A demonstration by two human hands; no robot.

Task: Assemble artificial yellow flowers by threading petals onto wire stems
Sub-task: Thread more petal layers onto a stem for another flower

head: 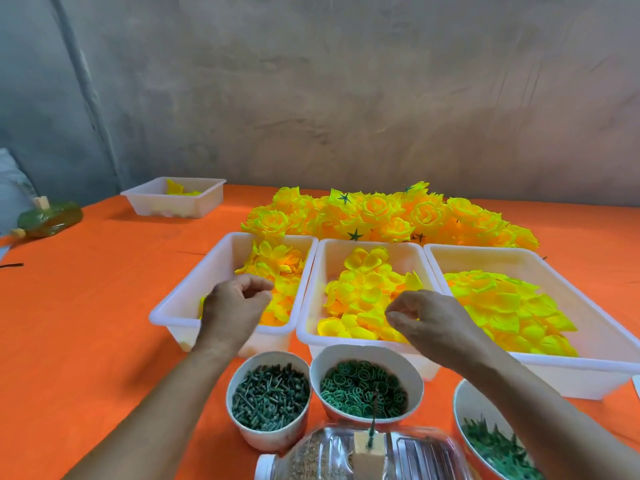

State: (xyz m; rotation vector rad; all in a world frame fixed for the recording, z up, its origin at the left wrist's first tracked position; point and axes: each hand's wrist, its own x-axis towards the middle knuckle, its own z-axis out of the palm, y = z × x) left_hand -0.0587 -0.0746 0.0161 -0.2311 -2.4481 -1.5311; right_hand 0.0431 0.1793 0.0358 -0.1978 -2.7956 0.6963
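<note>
Three white trays of yellow petals stand side by side on the orange table: a left tray (180,303), a middle tray (313,299) and a right tray (595,370). My left hand (235,306) hovers over the near end of the left tray with its fingers curled, and nothing shows in it. Above the near right corner of the middle tray, my right hand (426,317) has its fingertips drawn towards the thumb, with no petal visible between them. A thin green wire stem (372,433) stands upright in a small block on a clear bottle (408,455) at the bottom.
Finished yellow flowers (381,216) are piled behind the trays. Nearer me stand a cup of dark green pegs (270,400), a cup of green rings (363,389) and a bowl of green leaf pieces (498,448). A small tray (173,199) and a green bottle (48,218) sit far left.
</note>
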